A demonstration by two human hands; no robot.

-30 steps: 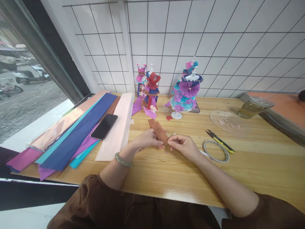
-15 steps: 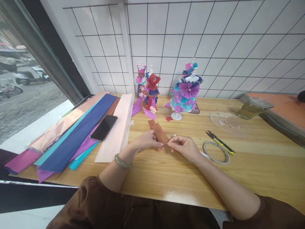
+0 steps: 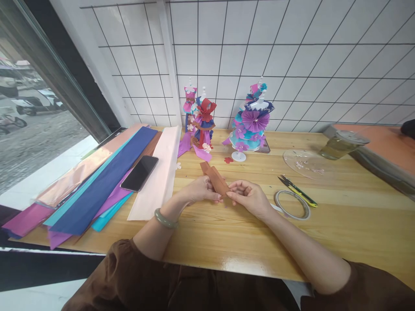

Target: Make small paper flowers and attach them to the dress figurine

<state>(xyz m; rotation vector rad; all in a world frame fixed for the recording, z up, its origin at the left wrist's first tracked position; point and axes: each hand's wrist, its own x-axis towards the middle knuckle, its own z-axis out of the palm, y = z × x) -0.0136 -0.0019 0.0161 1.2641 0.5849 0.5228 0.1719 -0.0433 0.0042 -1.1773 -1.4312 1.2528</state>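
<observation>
A folded strip of brown crepe paper is held above the table between my two hands. My left hand grips its left side, thumb along the lower edge. At the lower right end my right hand pinches the paper between thumb and fingers. Just behind the strip stand small dress forms on the table: one in red and blue paper, one in pink, and one in turquoise and purple. A red paper flower lies near the white stand.
At left lie several long folded crepe papers with a phone on top. To the right are a roll of tape, yellow-and-black snips, a clear plate with beads and a lidded cup.
Both hands keep their hold on the brown paper, with only slight finger movement at the right end. The whole view has shifted a little.
</observation>
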